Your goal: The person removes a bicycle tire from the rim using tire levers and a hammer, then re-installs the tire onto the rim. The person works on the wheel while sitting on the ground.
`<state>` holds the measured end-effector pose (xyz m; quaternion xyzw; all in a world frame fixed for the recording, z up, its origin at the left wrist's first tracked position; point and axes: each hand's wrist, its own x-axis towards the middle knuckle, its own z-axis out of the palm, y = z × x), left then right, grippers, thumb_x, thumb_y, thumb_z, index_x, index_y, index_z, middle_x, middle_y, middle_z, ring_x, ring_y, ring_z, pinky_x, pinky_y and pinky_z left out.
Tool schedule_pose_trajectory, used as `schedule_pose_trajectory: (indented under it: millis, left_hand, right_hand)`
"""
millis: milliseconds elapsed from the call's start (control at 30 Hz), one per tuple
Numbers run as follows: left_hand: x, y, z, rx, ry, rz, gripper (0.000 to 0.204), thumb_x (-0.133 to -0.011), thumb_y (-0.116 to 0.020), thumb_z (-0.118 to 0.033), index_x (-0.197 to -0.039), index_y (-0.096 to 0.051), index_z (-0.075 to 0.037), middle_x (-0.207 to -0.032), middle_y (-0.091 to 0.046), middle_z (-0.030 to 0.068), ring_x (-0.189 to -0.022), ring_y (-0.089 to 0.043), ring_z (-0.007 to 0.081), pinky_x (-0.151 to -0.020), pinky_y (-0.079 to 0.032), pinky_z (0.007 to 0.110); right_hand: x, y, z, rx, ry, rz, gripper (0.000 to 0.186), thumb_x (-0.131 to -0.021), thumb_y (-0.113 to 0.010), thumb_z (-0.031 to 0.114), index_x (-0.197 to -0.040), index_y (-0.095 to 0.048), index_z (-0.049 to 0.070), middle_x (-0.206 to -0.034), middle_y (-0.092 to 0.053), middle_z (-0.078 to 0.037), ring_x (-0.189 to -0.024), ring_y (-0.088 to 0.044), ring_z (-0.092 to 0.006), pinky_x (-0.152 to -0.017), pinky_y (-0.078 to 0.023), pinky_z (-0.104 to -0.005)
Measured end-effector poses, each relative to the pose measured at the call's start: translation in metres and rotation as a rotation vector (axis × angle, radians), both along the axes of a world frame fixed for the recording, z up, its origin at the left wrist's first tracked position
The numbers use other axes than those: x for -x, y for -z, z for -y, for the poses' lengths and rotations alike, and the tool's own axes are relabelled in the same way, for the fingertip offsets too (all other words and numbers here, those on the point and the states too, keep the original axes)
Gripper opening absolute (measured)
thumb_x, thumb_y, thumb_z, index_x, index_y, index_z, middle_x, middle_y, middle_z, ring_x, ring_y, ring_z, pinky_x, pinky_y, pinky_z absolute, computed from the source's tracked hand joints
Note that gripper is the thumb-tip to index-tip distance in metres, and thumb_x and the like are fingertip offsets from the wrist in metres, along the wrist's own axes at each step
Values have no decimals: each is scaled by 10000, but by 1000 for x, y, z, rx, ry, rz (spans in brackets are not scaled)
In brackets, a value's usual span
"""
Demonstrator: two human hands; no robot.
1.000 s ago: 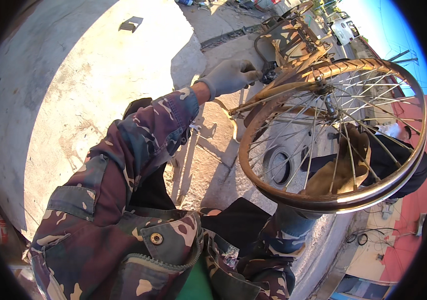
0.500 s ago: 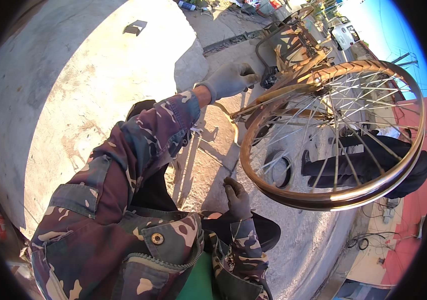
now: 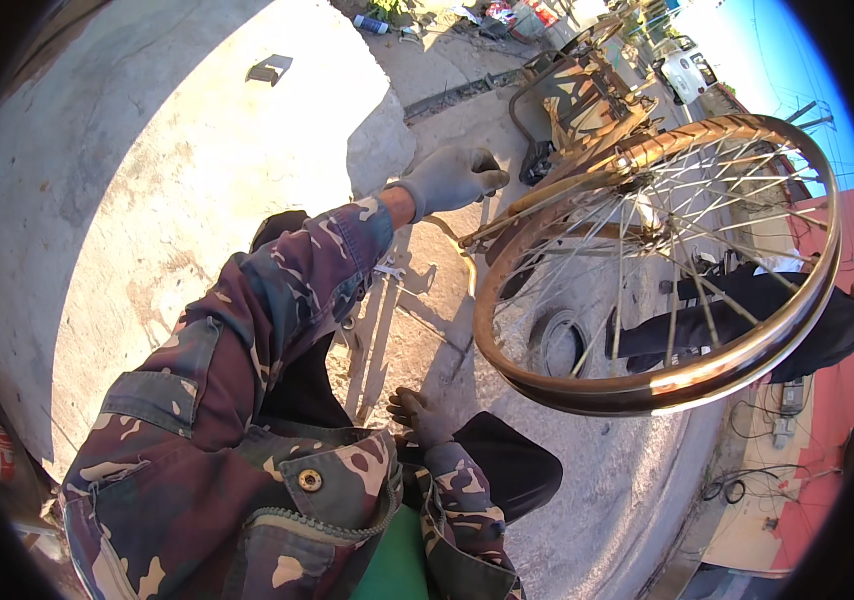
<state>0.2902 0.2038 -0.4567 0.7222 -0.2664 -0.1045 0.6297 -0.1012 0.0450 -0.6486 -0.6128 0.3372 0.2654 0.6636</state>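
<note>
My left hand (image 3: 452, 181), in a grey glove, reaches out beside the fork of an upturned rusty bicycle (image 3: 587, 165). Its fingers are curled together, and whatever they may hold is hidden. A spoked wheel (image 3: 682, 388) with a rusty, shiny rim stands to the right of that hand, apart from it. Low in the middle, my right hand (image 3: 423, 416), in a dark glove, is over the ground near my knee with its fingers apart. Between my hands a wrench (image 3: 389, 270) lies on the ground by my left sleeve, with long metal bars (image 3: 377, 335) close by.
A loose tyre (image 3: 559, 342) lies on the ground behind the wheel. Beyond it is a person in dark clothes (image 3: 787, 320). A small dark block (image 3: 269, 69) rests on the pale concrete slab (image 3: 197, 150) at left. A white vehicle (image 3: 685, 72) stands far off.
My right hand has moved left and down toward my body, and its fingers have spread. My left hand has shifted slightly left, still curled. The wrench shows more clearly.
</note>
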Motion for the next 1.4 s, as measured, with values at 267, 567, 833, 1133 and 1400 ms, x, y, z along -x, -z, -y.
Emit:
schedule_pose_trajectory:
  millis: [267,567,833,1133,1400]
  left_hand:
    - [3,6,5,-42,-10,42,420,-1002,-664,-391,-1150,-746,-7,-1039,-777,191,-960,-741,332,-865,-551,423]
    - [14,-3,6,-149,61,86,398,-1039,-634,-372,-1143,-729,-1,-1010,-768,113,-912,-731,204,-844,-564,351]
    - [26,2,21,-113,231,-78,372,-1074,-608,-325,-1155,-710,24,-1019,-753,90,-908,-695,150,-825,-559,309]
    - [63,-14,34,44,271,-308,454,-1109,-566,-382,-1284,-693,17,-1092,-761,72,-940,-693,130,-880,-562,303]
    - [55,40,59,130,301,-198,404,-1106,-576,-272,-1376,-645,19,-1276,-703,80,-1140,-622,114,-999,-505,291]
  right_hand:
    - [9,35,4,-65,-33,-6,553,-1080,-595,402,-1480,-545,24,-1335,-689,-151,-1122,-698,-237,-946,-559,-366]
    - [5,40,-2,-92,6,10,488,-1083,-596,339,-1436,-579,2,-1254,-720,-138,-1077,-714,-225,-909,-565,-350]
    - [0,40,-2,-110,48,29,445,-1071,-624,289,-1410,-605,0,-1230,-730,-125,-1039,-718,-212,-879,-566,-327]
    - [0,56,-2,-228,152,114,435,-1059,-649,249,-1379,-605,-41,-1203,-716,-160,-1009,-710,-239,-881,-584,-353]
    - [-3,55,-3,-195,126,112,443,-1037,-681,303,-1349,-636,-7,-1141,-733,-107,-943,-705,-206,-841,-571,-334]
